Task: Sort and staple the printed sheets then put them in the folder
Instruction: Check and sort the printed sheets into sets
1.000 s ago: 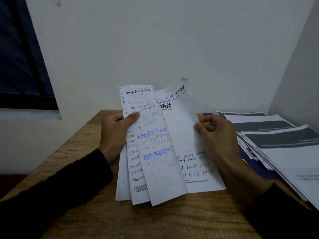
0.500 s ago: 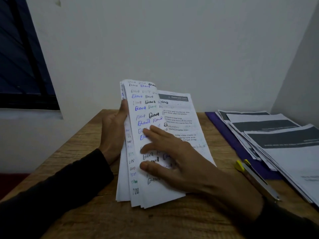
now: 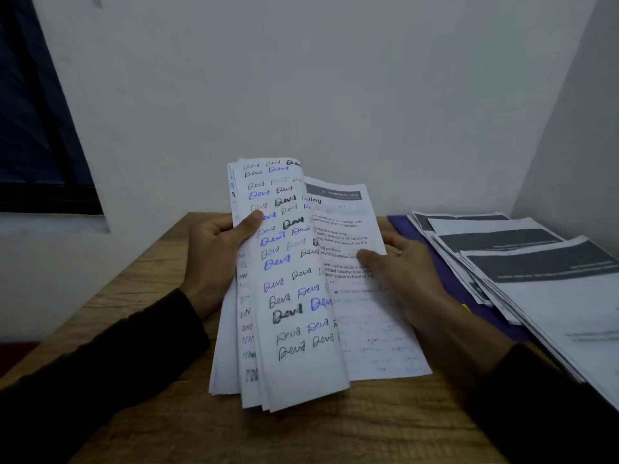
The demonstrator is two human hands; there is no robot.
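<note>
A stack of printed sheets point(image 3: 294, 296) stands tilted on the wooden table, its turned-over pages covered in handwritten scribbles. My left hand point(image 3: 217, 256) grips the folded-back pages, thumb on top. The exposed printed page point(image 3: 368, 323) shows a grey header and text. My right hand point(image 3: 402, 269) holds this page's right edge, thumb on its face and fingers behind. To the right, a purple folder point(image 3: 445, 279) lies under more printed sheets point(image 3: 536, 279) with dark header bands. A small bit of yellow, the stapler point(image 3: 465, 307), shows past my right wrist.
The wooden table point(image 3: 301, 430) sits in a corner, white walls behind and at right. A dark window point(image 3: 37, 128) is at the left. Bare wood shows in front of the stack and to its left.
One more scribbled page has been turned over to the left. My right hand moved from pressing that page to the right edge of the printed page beneath, now covering most of the stapler.
</note>
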